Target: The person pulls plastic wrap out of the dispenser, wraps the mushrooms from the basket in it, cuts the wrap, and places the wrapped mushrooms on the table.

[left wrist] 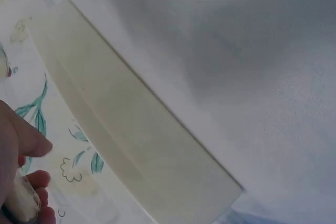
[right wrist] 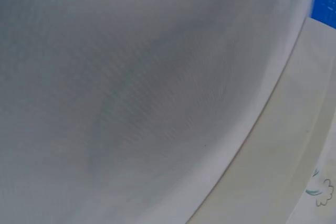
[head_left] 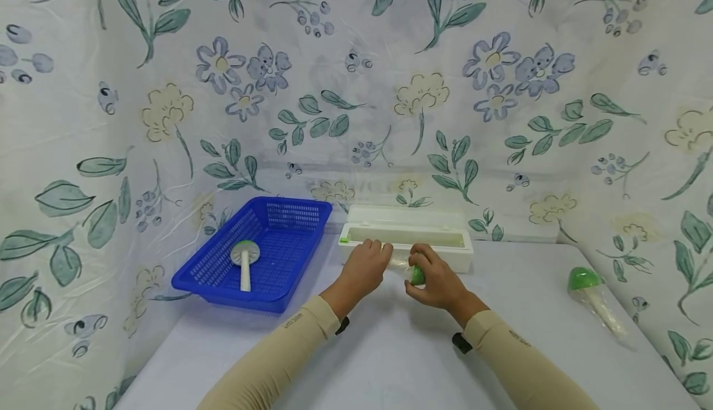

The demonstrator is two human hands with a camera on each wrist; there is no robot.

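Above the front edge of a long white box, both hands hold a mushroom-shaped tool with a green domed head and a pale handle in clear plastic. The right hand grips the green head with curled fingers and thumb. At the other end, the left hand holds the wrapped handle. The left wrist view shows its thumb and fingers around the pale wrapped handle. The right hand is out of sight in the right wrist view, which shows the tabletop and the box side.
A blue perforated basket at left holds a similar tool with a white handle. Another green-headed tool, wrapped in plastic, lies at the table's right. The box's lid stands raised at the back, before a floral cloth.
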